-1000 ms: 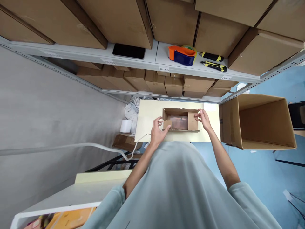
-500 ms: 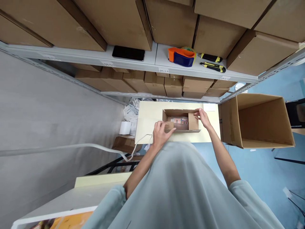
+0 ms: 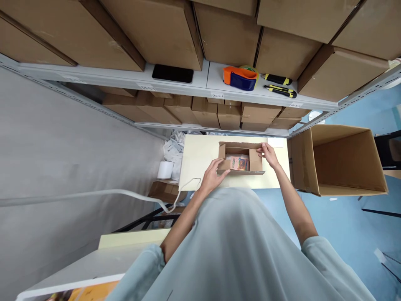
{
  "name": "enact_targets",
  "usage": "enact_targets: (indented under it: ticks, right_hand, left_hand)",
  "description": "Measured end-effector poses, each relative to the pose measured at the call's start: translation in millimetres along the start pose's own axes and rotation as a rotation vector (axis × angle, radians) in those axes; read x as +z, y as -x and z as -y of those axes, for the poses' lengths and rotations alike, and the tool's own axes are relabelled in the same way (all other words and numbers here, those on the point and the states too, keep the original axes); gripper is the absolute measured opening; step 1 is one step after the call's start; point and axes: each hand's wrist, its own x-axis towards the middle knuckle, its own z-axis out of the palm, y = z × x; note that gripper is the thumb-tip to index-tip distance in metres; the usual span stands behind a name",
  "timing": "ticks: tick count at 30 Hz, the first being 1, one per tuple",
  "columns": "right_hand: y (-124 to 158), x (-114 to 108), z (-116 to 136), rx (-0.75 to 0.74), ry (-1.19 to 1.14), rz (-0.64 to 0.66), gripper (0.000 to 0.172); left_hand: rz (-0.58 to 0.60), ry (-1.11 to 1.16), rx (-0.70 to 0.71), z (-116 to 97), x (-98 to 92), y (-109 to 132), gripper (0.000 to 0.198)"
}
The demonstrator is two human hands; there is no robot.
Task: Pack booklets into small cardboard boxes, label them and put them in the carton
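Observation:
A small cardboard box (image 3: pixel 239 145) lies open on the pale yellow table (image 3: pixel 196 159). Inside it is a pinkish printed packet (image 3: pixel 239 163), partly covered by the short end flaps. My left hand (image 3: pixel 213 177) is at the box's left end, thumb and fingers apart around the left flap. At the right end, my right hand (image 3: pixel 268 154) has its fingers closed on the box's edge by the right flap (image 3: pixel 255 160).
A large open carton (image 3: pixel 344 161) stands right of the table. On the shelf (image 3: pixel 200 83) above are a phone (image 3: pixel 173 73), a tape dispenser (image 3: pixel 240 78) and cutters (image 3: pixel 280 90), with boxes behind. A white cable (image 3: pixel 119 191) crosses on the left.
The left end of the box has shifted slightly right, and its left flap has changed angle. More of the printed packet shows. My right hand stays at the right end.

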Motion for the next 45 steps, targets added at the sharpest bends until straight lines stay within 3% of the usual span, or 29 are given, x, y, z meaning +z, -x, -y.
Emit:
enact_targets:
  ticks: [4, 6, 10, 12, 14, 16, 21, 25, 27, 31, 35, 40, 45]
  right_hand:
    - [-6, -2, -1, 0.01, 0.02, -0.001, 0.068]
    - [-2, -5, -4, -0.013, 0.033, 0.007, 0.066]
    - [12, -14, -12, -0.048, 0.06, 0.054, 0.061]
    - [16, -16, -14, -0.051, 0.06, 0.069, 0.061]
    - [15, -16, -15, -0.055, 0.057, 0.056, 0.063]
    - [9, -13, -15, -0.053, 0.058, 0.021, 0.067]
    - [-13, -3, -9, -0.057, 0.073, -0.061, 0.07]
    - [-16, -5, -9, -0.052, 0.094, -0.066, 0.061]
    - [-9, -11, -15, -0.074, 0.131, -0.047, 0.051]
    - [15, -23, -36, -0.182, 0.295, -0.013, 0.038]
    - [33, -23, -58, -0.216, 0.388, -0.03, 0.045]
    - [35, -17, -69, -0.254, 0.363, -0.027, 0.05]
    - [31, -15, -71, -0.227, 0.326, -0.013, 0.048]
  left_hand:
    - [0.099, -0.051, -0.029, 4, 7.2, 3, 0.069]
    - [0.073, -0.067, -0.044, 6, 8.8, 1, 0.071]
    - [-0.172, -0.064, -0.114, 9, 7.6, -4, 0.072]
    - [-0.31, -0.063, -0.145, 10, 6.2, -6, 0.08]
    - [-0.366, -0.035, -0.132, 9, 5.2, -9, 0.091]
    - [-0.33, 0.011, -0.097, 7, 5.0, -11, 0.095]
    - [-0.144, 0.046, -0.052, 1, 9.7, -12, 0.074]
    - [0.043, 0.014, -0.101, 7, 16.5, -12, 0.084]
    - [0.078, -0.001, -0.13, 15, 19.1, -15, 0.088]
    - [-0.001, -0.006, -0.196, 27, 22.2, -25, 0.074]
    - [-0.131, -0.066, -0.229, 29, 22.6, -32, 0.073]
    - [-0.075, -0.073, -0.134, 28, 22.0, -35, 0.032]
    - [-0.078, -0.07, -0.256, 29, 23.9, -38, 0.033]
